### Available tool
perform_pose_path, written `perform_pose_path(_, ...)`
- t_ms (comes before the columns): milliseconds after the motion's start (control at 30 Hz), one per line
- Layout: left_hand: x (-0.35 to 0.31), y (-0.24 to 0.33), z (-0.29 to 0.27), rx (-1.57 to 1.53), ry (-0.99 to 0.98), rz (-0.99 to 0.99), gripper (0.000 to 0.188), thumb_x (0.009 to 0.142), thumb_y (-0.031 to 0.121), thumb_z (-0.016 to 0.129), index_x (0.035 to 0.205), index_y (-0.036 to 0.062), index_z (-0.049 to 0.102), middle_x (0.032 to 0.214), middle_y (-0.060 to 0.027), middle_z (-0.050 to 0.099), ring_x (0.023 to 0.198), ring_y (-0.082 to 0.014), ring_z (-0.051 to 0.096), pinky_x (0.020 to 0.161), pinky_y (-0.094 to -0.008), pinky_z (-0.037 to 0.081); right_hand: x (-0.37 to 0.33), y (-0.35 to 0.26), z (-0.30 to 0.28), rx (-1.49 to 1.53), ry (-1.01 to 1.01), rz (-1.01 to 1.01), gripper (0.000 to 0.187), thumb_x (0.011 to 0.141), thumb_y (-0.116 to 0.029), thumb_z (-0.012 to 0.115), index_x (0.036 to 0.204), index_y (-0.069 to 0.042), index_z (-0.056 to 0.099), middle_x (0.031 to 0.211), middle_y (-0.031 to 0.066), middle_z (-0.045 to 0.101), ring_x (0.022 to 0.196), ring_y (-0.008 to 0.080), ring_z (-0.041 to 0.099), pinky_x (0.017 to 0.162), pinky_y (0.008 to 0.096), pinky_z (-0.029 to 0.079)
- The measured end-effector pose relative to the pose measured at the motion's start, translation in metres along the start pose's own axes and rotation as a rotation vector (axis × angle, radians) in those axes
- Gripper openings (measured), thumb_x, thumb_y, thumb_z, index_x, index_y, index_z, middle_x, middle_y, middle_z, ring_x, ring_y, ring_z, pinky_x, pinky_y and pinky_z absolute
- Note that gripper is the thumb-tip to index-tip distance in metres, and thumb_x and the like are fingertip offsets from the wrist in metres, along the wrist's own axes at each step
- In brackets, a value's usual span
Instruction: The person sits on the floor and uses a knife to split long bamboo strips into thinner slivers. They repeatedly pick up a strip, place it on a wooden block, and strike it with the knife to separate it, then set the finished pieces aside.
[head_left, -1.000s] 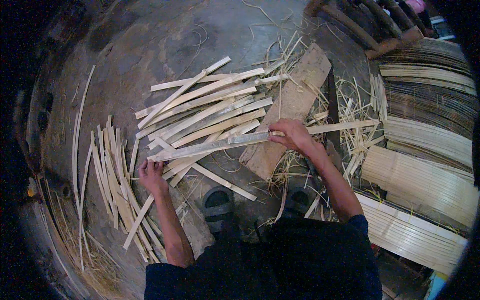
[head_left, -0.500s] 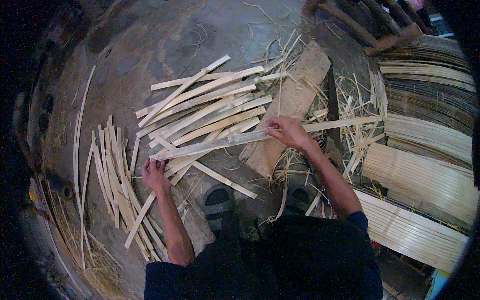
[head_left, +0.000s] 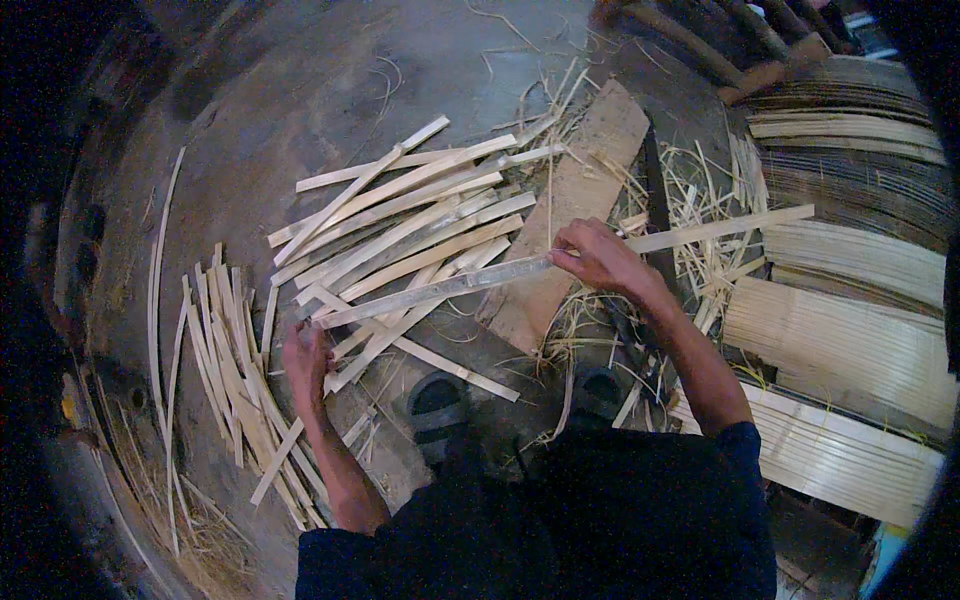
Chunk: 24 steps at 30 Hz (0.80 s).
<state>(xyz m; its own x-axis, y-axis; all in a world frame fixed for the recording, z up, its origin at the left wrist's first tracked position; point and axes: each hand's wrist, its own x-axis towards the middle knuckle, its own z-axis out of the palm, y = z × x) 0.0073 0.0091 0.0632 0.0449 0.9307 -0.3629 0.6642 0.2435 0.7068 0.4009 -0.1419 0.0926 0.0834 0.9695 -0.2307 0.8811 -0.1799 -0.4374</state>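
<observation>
A long pale bamboo strip (head_left: 450, 284) slants up to the right across the front of me, its far right end reaching past the wooden board. My right hand (head_left: 600, 258) pinches it right of its middle, thumb and fingers closed. At the strip's left end is my left hand (head_left: 308, 358), its fingers curled around that end. Beneath the strip lies a loose pile of split bamboo strips (head_left: 400, 215) on the floor. A second bundle of narrower strips (head_left: 230, 350) lies left of my left hand.
A flat wooden board (head_left: 600, 135) lies slanted beyond my right hand, with a dark long bar (head_left: 656, 185) beside it. Curly shavings (head_left: 700, 190) litter the floor. Stacked slatted bamboo panels (head_left: 840, 330) stand at the right. My sandalled feet (head_left: 438, 405) are just below the pile.
The bamboo strip has shifted to the right, its right end now farther out and higher. My right hand has moved slightly right and up with it; my left fingers are more curled.
</observation>
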Motion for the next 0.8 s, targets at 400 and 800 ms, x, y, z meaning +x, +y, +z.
perform_pose_path(400, -0.045, 0.142, 0.175, 0.381, -0.415, 1.010, 0.061, 0.076, 0.034, 0.066, 0.124, 0.0054, 0.042, 0.103, -0.0200, 0.059, 0.095, -0.0363, 0.057, 0.080, -0.0428, 0.046, 0.007, -0.036, -0.029, -0.188, 0.082, -0.039, 0.020, 0.080, -0.023, 0.063, 0.081, -0.003, 0.060, 0.078, 0.0157, 0.057, 0.078, 0.0348, 0.054, 0.074, 0.0431, 0.042)
perform_pose_path(800, -0.035, 0.153, 0.170, 0.268, -0.566, 1.025, 0.033, 0.079, 0.034, 0.062, 0.088, 0.0019, 0.060, 0.063, -0.0217, 0.057, 0.062, -0.0388, 0.058, 0.056, -0.0449, 0.045, -0.011, -0.047, -0.018, -0.201, 0.430, -0.139, 0.017, 0.075, -0.017, 0.064, 0.087, -0.006, 0.058, 0.086, 0.0082, 0.056, 0.088, 0.0273, 0.052, 0.077, 0.0401, 0.040)
